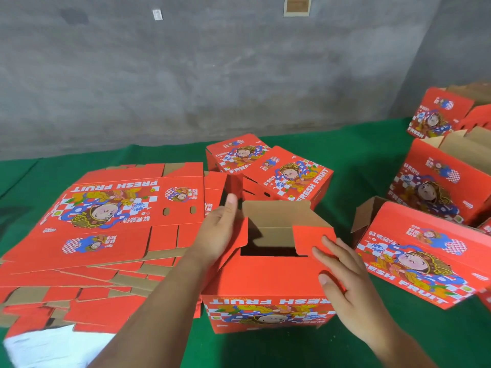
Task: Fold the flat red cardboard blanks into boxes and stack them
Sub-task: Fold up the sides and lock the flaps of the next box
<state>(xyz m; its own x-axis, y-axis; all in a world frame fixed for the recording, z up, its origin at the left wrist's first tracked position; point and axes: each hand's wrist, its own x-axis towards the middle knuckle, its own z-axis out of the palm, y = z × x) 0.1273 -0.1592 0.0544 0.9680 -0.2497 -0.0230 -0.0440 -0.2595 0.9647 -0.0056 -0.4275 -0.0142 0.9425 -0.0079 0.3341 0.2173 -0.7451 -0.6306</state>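
**A:** Head view, the only one. What sits in the middle?

**B:** One half-folded red box [268,285] stands on the green cloth [345,166], its top open. A brown back flap [276,213] stands upright, and the printed "FRESH FRUIT" face points toward the person.

**A:** And the hands?

**B:** Two. The left hand [220,229] is at the box's left top flap, fingers nearly straight and pressed together, thumb raised; it touches the flap's edge rather than clutching it. The right hand [342,272] lies flat on the right top flap [310,236], fingers spread and straight, pressing it down.

**A:** Where are the blanks?

**B:** A loose pile of flat blanks [101,235] lies left of the box, touching or just beside it. The top one shows the cartoon print face up. I cannot count the sheets; the edges overlap too much.

**A:** Finished boxes?

**B:** Two lie behind the open box, tipped against each other: the far box [233,152] and the nearer box [289,176]. On the right I count three more clearly: one lying on its side [414,261], one behind it with open brown flaps [441,181], and one at the far right corner [438,112]. More red edges show at the right border, too cut off to count.

**A:** Anything else?

**B:** A white sheet [42,346] under the pile's near corner, and a grey concrete wall [212,75] behind.
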